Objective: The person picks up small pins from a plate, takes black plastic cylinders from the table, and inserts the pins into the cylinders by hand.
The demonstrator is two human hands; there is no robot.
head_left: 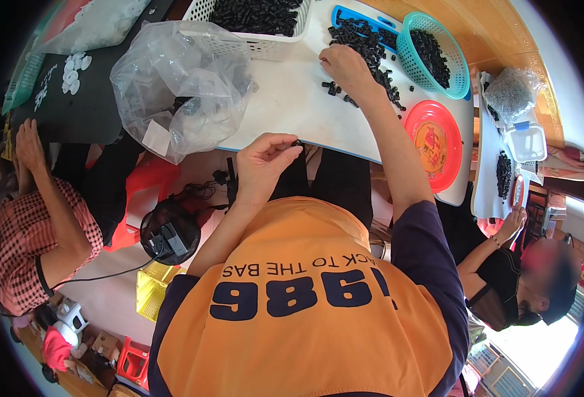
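Note:
My left hand [265, 165] is in front of the table's near edge, with thumb and forefinger pinched on a small black plastic piece [297, 143]. Over the white table [292, 86], my right hand [350, 68] has its fingers drawn together beside a loose pile of small black pieces [361, 43]. Whatever those fingertips may hold is hidden. Part of the pile lies on a blue tray [388, 40]. A few single pieces are scattered below my right hand.
A teal basket [407, 56] of black pieces and a red plate [452, 142] are at right. A white basket [265, 47] of black pieces stands behind, beside a clear plastic bag [186, 73]. Co-workers sit on both sides. A yellow basket [149, 291] is on the floor.

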